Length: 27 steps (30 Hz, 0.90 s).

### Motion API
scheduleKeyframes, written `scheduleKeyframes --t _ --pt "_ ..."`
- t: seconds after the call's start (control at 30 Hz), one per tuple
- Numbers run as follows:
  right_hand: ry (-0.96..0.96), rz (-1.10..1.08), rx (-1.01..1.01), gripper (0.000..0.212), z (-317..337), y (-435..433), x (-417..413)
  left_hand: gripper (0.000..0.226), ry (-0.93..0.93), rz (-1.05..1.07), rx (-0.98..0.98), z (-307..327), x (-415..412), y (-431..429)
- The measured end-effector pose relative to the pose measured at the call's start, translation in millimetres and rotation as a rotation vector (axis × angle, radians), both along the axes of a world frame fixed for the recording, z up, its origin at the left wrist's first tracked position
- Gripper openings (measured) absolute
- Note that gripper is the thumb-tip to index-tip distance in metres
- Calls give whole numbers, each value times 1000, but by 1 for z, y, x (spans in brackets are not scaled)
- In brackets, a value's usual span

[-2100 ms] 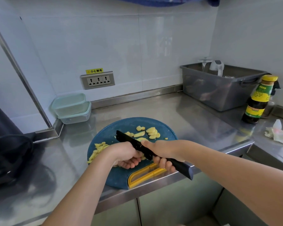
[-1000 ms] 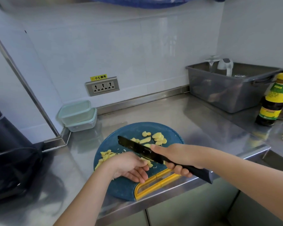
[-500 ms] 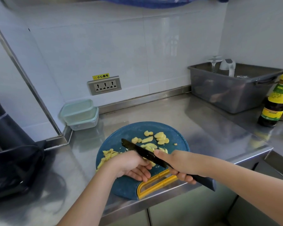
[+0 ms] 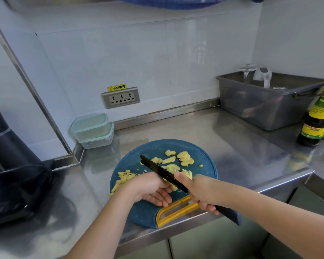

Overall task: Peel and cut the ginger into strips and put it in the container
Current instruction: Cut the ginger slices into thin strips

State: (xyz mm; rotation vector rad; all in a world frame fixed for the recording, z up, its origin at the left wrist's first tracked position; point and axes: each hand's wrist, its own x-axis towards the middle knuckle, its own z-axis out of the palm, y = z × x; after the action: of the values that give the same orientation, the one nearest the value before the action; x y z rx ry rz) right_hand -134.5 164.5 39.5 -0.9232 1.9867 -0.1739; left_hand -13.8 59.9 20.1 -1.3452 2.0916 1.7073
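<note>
The left hand [image 4: 150,189] has its fingers [image 4: 162,200] curled under, tips down on the cutting board [image 4: 150,212], just beside the blade. A bit of yellow ginger [image 4: 173,187] shows at their tips, so they appear to be pinning a piece, though most of it is hidden under the hand. The right hand [image 4: 200,191] is clamped round the handle of the knife [image 4: 161,171], with the thumb laid forward against the blade. The blade slants away to the upper left, over the middle of the board. Whether its edge touches the board cannot be told.

The step in hand looks like cutting peeled slices into strips. The peeling seems done, as no skin shows on any piece. The next move calls for a straight, narrow cut close to the left knuckles, with the fingertips kept tucked back and the piece held flat so it cannot slide.

Count: 2 hands, 1 knife and 1 round blue board with 1 yellow grip at its near edge. There is 1 heap of strips [image 4: 123,177] to the left of the left hand. About 8 uncut slices [image 4: 184,158] lie beyond the blade, some overlapping, so that count is loose.

2 lidded containers [image 4: 92,128] stand stacked in the back left corner of the table [image 4: 195,128], well apart from the board, and no ginger shows in them. Farther out are 1 grey tub [image 4: 260,105], 1 sauce bottle [image 4: 318,118] and 1 wall socket [image 4: 121,97] with 3 outlets.
</note>
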Motion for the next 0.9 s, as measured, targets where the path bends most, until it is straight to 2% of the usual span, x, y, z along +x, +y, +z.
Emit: scheduleKeyframes --t 0.13,0.37,0.57,0.73,0.9 --pt "15 -16 22 78 -7 -6 0 23 4 13 -4 -1 0 -1" --pt "-88 -56 89 76 2 -3 5 22 8 18 1 -2 1 -3" --pt "-86 -63 -20 71 -3 3 -3 23 22 74 -18 -3 -1 0" --pt "-266 -122 -81 69 -6 9 -16 24 -23 112 -69 0 -9 3" --pt "-273 -104 -94 69 -7 10 -20 21 -102 114 -194 0 -13 4"
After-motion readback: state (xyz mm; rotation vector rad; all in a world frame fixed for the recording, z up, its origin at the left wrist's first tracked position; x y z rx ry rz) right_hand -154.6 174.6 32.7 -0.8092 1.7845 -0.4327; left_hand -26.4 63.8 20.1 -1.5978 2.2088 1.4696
